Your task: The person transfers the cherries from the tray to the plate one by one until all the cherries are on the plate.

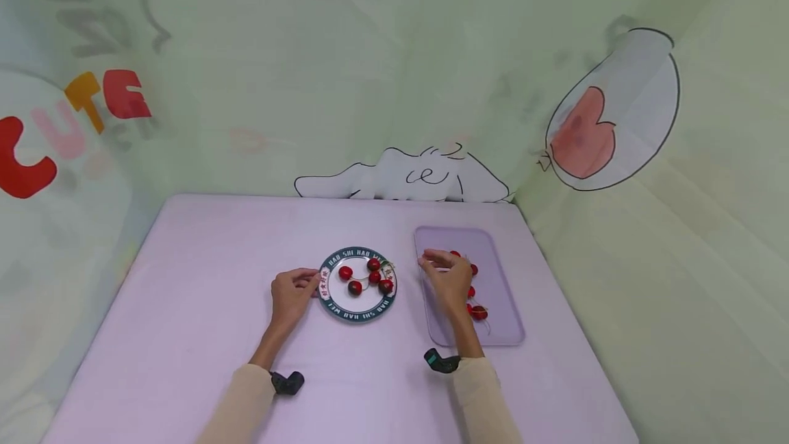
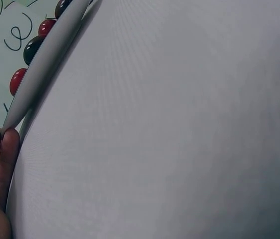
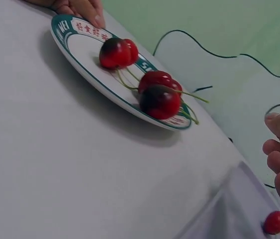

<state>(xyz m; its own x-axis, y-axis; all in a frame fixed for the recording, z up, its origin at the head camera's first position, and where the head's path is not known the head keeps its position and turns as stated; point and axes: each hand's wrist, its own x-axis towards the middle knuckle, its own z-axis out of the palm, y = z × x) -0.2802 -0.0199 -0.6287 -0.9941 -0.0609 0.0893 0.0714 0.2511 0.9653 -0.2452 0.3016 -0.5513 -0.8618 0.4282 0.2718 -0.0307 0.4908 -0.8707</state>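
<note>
At its left edge, a white plate (image 1: 354, 301) with a dark green lettered rim is pinched by my left hand (image 1: 291, 297). The left wrist view has a finger (image 2: 10, 149) under the rim of the plate (image 2: 45, 69). Several red and dark cherries (image 1: 374, 277) with thin stems lie on the plate, mostly on its right half. Over the left part of a purple tray (image 1: 502, 331) hovers my right hand (image 1: 450, 279), its fingers loosely bent. Nothing shows between thumb and fingers in the right wrist view. Cherries (image 1: 479, 312) in the tray are partly hidden by that hand.
A pale pinkish table (image 1: 203, 279) lies under everything. Behind it and on both sides hang light green curtains (image 1: 277, 74) with printed letters and drawings. The tray stands to the right of the plate, with a narrow strip of table between them.
</note>
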